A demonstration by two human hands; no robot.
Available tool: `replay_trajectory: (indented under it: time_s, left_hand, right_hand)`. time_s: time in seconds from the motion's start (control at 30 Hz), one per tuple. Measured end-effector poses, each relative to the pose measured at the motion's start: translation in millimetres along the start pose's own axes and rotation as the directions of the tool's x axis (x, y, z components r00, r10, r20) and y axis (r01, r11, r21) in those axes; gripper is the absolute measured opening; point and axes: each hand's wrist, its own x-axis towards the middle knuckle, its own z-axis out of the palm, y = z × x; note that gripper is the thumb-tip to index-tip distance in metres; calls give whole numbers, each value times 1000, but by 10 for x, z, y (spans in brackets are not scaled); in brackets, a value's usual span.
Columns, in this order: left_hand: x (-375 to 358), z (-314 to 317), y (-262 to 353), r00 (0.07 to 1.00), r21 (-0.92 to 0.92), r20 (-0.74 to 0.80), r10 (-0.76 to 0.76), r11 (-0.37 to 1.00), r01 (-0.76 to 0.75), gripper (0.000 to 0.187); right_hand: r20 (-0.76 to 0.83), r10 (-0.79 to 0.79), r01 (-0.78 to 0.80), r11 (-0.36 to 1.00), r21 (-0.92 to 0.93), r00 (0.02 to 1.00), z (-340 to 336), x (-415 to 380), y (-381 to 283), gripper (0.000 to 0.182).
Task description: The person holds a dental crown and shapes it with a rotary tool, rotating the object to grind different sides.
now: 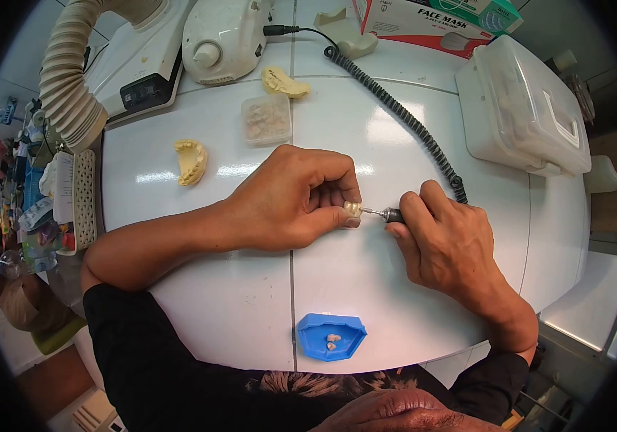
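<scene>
Between the thumb and index finger of my left hand (305, 198) is a small cream-coloured dental piece (352, 208). My right hand (442, 234) is wrapped round a dark rotary handpiece (393, 215), whose thin metal bit points left and meets or nearly meets the piece. A coiled black cord (413, 124) runs from near my right hand up to a white control box (223, 43). Below my hands, a blue tray (311, 348) holds small tooth-coloured pieces (333, 338).
A yellowish dental cast (191, 163) lies left of my left hand, another (285, 83) behind a clear box (266, 120). A lidded white case (524, 108) and face mask box (424, 27) stand right and back. A ribbed hose (71, 79) arches at back left, above a white basket (85, 201).
</scene>
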Motion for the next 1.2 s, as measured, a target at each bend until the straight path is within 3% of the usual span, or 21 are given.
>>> replay_trajectory:
  time_s: [0.13, 1.2]
  left_hand:
    - [3, 8, 4, 1000, 2, -4, 4, 1000, -4, 18]
    - [-3, 9, 17, 1000, 18, -4, 7, 1000, -7, 16]
  right_hand:
    - [-7, -52, 52, 999, -13, 999, 4, -4, 11, 32]
    - [-16, -4, 4, 1000, -1, 1000, -7, -5, 1, 32]
